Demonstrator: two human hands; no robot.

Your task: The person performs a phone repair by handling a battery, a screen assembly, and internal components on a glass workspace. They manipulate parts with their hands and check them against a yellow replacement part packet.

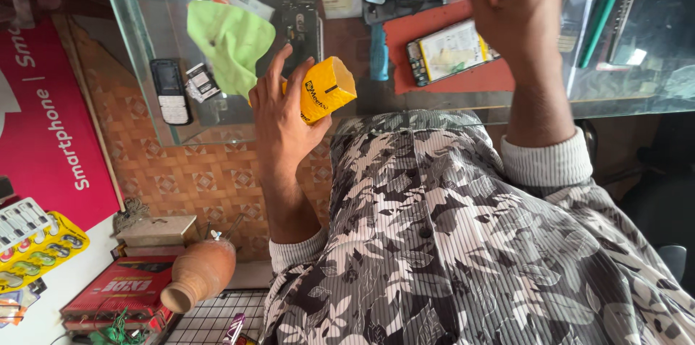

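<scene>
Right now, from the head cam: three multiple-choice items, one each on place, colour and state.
1. Where does the green cloth lie?
A. on the glass counter
B. on the clay pot
C. over the left wrist

2. What colour is the small box in the left hand?
A. blue
B. yellow
C. white

3. How is the right hand?
A. flat on the glass
B. gripping the cloth
C. raised, fingers curled

Answers: 1 A, it rests on the glass; 2 B, the box is yellow; 3 C, it is lifted above the opened phone.
</scene>
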